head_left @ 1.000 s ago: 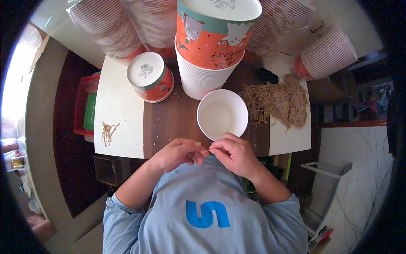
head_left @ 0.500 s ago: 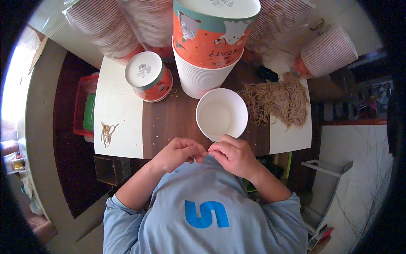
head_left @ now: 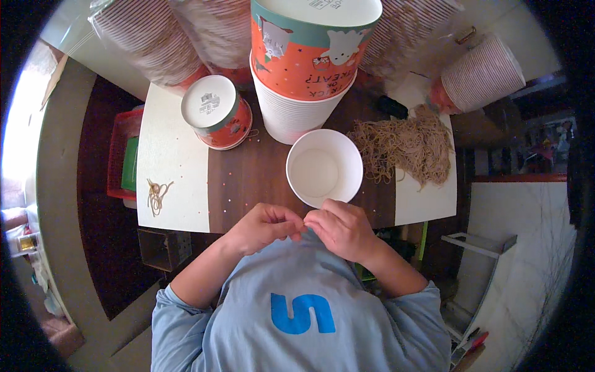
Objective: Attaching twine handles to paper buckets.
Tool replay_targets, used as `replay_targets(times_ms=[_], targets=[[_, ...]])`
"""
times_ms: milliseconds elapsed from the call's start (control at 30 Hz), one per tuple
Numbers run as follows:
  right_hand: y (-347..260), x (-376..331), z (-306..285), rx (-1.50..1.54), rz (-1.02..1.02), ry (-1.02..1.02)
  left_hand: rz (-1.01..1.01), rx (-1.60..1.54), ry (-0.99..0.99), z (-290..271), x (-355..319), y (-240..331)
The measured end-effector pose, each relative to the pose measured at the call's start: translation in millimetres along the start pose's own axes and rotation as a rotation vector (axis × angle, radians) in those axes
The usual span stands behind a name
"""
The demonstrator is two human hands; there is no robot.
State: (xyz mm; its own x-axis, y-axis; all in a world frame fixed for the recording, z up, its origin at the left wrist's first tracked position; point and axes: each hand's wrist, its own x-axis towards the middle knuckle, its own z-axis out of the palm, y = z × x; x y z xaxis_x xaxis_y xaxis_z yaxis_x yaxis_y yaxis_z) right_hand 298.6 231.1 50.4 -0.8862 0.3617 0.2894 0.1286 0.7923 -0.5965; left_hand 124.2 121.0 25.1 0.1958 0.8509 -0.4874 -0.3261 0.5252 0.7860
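Close in front of my chest, my left hand (head_left: 265, 228) and my right hand (head_left: 343, 230) meet fingertip to fingertip at the table's near edge. Both are closed in a pinch; whatever lies between the fingers is too small to make out. Just beyond them stands a white paper bucket (head_left: 314, 177), its mouth facing up and nothing visible inside. To its right spreads a tangled heap of brown strings (head_left: 412, 149). A small bunch of pale strings (head_left: 158, 196) lies at the left side of the table.
Behind the bucket rises a tall stack of upturned paper buckets (head_left: 300, 108), orange and green printed on top. A shorter upturned stack (head_left: 217, 118) stands left. Plastic-wrapped bucket stacks (head_left: 142, 43) line the back. A dark object (head_left: 392, 108) lies behind the heap; a red basket (head_left: 124, 149) is beyond the left edge.
My hands stay together in nearly the same spot, with the fingers shifting slightly and the fingertips drawn closer. The buckets and strings have not moved.
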Motion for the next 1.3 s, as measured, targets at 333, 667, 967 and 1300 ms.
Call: replay_targets(times_ms=[333, 667, 967, 1300], targets=[[5, -4, 5, 0.197, 0.191, -0.068, 0.341, 0.46, 0.394, 20, -3, -3], [20, -7, 20, 0.7, 0.519, -0.088, 0.674, 0.873, 0.438, 18, 7, 10], [33, -3, 16, 0.817, 0.554, -0.163, 0.785, 1.103, 0.42, 13, 11, 21], [88, 35, 39, 0.578, 0.597, -0.076, 0.664, 0.991, 0.554, -16, 41, 0]])
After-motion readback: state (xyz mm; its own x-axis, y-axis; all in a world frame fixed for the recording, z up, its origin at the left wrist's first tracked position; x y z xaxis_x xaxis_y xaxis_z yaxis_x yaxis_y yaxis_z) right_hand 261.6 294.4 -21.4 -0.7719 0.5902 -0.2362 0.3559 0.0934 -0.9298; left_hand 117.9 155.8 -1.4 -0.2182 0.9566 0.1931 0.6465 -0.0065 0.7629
